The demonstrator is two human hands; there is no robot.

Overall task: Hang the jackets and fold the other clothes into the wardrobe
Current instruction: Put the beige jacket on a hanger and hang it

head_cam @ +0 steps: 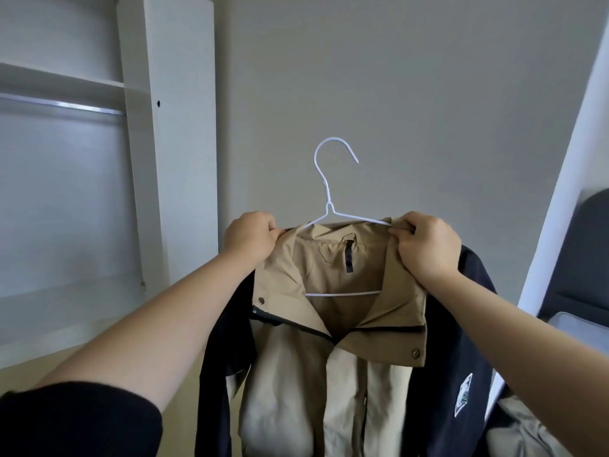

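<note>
both hands are holding a tan and navy jacket (333, 324) up in front of the grey wall (395, 77), on a white wire hanger (329, 206) that is sitting inside the collar. the left hand (252, 237) is pinching the collar's left edge, its grip closed tight on the fabric. the right hand (426, 247) is curling its fingers round the right shoulder of the jacket where the hanger's arm is ending, its grip closed on cloth there too. the hanger's hook is standing free above the collar, touching nothing. the jacket's front is hanging open, navy sleeves dropping on either side. the open white wardrobe (171, 127) is standing well to the left, its metal rail (62, 105) running under a shelf.
</note>
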